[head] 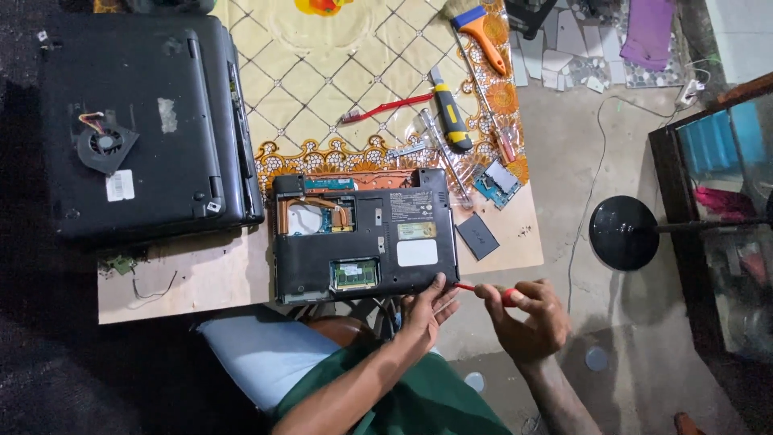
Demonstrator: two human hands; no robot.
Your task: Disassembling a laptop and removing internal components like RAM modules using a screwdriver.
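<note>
A small black laptop (362, 234) lies upside down on the low wooden table (209, 278), its covers off so copper heat pipes and a green memory board show. My left hand (427, 310) rests its fingers on the laptop's near right corner. My right hand (527, 318) grips a red-handled screwdriver (483, 288) whose tip points at that same corner.
A larger black laptop (137, 121) with a loose fan (105, 145) on it lies at the left. Behind are a yellow screwdriver (451, 113), a red toothbrush (386, 107), an orange brush (483, 32), a small circuit board (495, 184) and a dark cover plate (477, 236). A black lamp base (624, 234) stands on the floor at right.
</note>
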